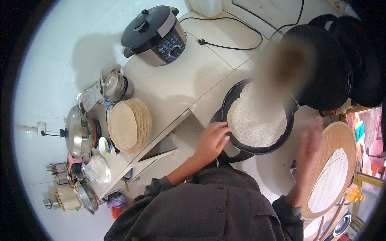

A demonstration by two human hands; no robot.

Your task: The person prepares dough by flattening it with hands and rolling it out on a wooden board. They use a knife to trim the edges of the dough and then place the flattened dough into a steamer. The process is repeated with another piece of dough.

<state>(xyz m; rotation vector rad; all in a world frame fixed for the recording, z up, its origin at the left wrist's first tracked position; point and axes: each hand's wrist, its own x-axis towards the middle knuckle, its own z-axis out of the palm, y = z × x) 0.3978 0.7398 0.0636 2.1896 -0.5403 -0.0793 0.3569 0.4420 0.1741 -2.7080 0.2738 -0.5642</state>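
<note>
A large, pale, speckled flatbread [256,126] lies inside a round black pan [273,148] in front of me. A dark round lid-like part [330,75] stands beyond the pan's upper right side, and a blurred patch hides part of both. At the pan's near left rim is my left hand [213,140], fingers spread and fingertips close to the flatbread's edge; whether they touch it is unclear. My right hand [310,141], blurred by motion, is beside a round wooden board [339,134] with its fingers extended. Thin pale dough sheets [328,180] overlap on that board.
On the left counter [169,90] sit a stack of round flatbreads [123,126], an electric pressure cooker [153,36], a steel lidded pan [75,132] and smaller pots [116,87]. A black power cord [232,47] crosses the counter. A yellow bottle [352,192] stands beyond the board.
</note>
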